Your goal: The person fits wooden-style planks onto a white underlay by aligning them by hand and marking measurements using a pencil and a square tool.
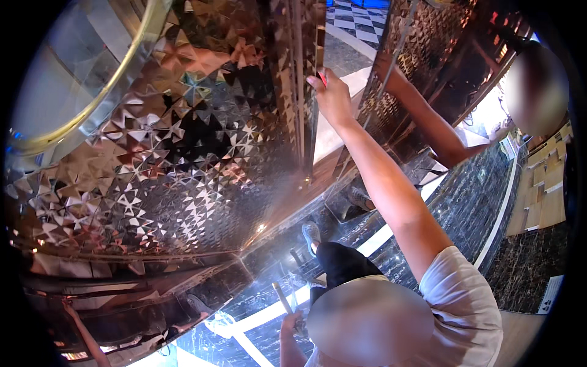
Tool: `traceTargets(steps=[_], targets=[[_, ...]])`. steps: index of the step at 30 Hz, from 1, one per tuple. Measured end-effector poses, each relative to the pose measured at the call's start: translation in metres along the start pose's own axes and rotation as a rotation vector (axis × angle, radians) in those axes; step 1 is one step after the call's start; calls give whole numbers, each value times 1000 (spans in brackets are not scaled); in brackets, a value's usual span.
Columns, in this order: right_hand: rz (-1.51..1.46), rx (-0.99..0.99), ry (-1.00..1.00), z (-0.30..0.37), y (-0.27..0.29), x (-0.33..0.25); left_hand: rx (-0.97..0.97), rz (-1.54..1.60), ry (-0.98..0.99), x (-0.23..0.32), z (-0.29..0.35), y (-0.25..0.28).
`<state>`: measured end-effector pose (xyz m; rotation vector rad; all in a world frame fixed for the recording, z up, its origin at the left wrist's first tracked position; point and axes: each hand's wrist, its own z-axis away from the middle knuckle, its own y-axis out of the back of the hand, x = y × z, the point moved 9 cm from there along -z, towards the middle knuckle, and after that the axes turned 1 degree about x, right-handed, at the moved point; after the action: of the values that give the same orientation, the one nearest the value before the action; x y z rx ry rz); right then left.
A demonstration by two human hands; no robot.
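Note:
My right hand (334,99) is raised at the upright edge strip (299,104) of a shiny copper-toned panel with faceted star shapes (195,122). Its fingers are closed around a small red thing (323,77), mostly hidden in the grip, so its kind is unclear. Low down near my body, my left hand (291,323) grips a pale rod-like thing (281,298) that points upward. Something clear and thin (295,301) shows beside that rod. A smooth reflective panel (400,55) to the right of my raised hand mirrors my forearm.
A curved gold rim (137,73) crosses the upper left. Dark veined stone flooring (452,208) with white strips runs below. My grey shoe (310,235) stands near the panel's base ledge. Tan boards (544,183) lie at the far right; a checkered floor (354,21) shows beyond the gap.

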<state>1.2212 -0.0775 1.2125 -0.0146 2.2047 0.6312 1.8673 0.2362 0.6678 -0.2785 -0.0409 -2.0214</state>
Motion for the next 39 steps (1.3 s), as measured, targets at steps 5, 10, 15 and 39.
traceTargets(steps=[5, 10, 15, 39], targets=[[-146, -30, 99, -57, -83, -6, 34, -6, 67, 51, -17, 4], [-428, -98, 29, -113, -183, 5, 26, 11, 31, 145, -36, -6], [-574, -137, 4, -138, -276, -17, 23, -92, -8, 275, -55, -24], [-676, -521, 174, -203, -537, -95, -59, -609, -275, 902, -124, -189]])
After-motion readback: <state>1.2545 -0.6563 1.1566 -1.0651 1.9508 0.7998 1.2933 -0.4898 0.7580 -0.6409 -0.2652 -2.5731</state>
